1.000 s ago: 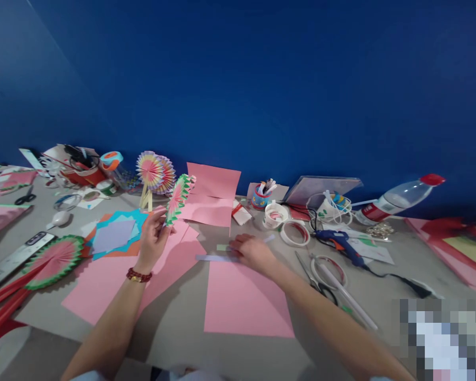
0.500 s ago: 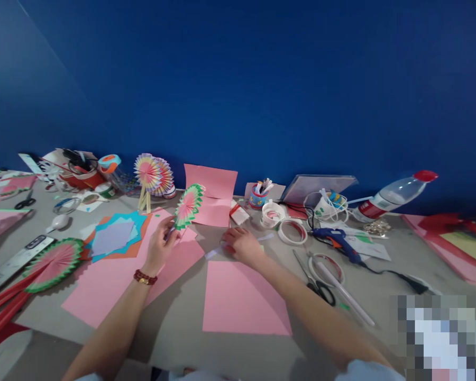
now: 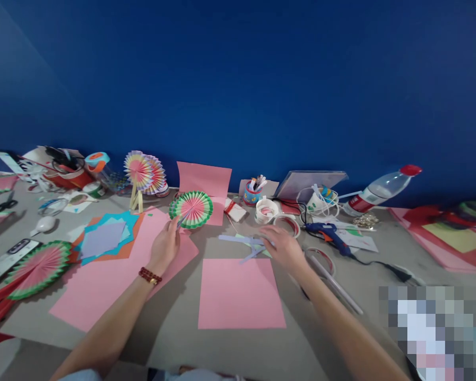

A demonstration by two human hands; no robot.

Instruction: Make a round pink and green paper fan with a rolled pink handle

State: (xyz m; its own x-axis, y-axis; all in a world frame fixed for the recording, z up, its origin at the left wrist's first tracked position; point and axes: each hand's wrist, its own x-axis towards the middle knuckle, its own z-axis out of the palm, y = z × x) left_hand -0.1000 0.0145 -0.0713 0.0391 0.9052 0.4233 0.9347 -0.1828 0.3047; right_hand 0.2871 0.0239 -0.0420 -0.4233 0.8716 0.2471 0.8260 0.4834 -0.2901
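Observation:
My left hand (image 3: 166, 246), with a beaded bracelet at the wrist, pinches a round pleated paper fan (image 3: 193, 209) by its lower left edge. The fan is pink with a green and white rim, and its face is turned toward me. A narrow pale strip lies by the fingertips. To the right, my right hand (image 3: 281, 247) is low over the table with fingers apart, beside lavender paper strips (image 3: 238, 239) that cross near its thumb. Green scraps lie under the strips. In front of them is a flat pink paper sheet (image 3: 241, 293).
A finished fan with red sticks (image 3: 43, 270), a phone (image 3: 10, 262) and layered blue and lavender paper (image 3: 107, 238) lie left. Tape rolls (image 3: 287, 225), a blue glue gun (image 3: 329, 235) and a plastic bottle (image 3: 376, 190) are right. A blue wall (image 3: 238, 84) rises behind.
The fan has turned from a slant to face me and shows as a full round. My right hand has moved right, uncovering the lavender strips. The view has shifted slightly.

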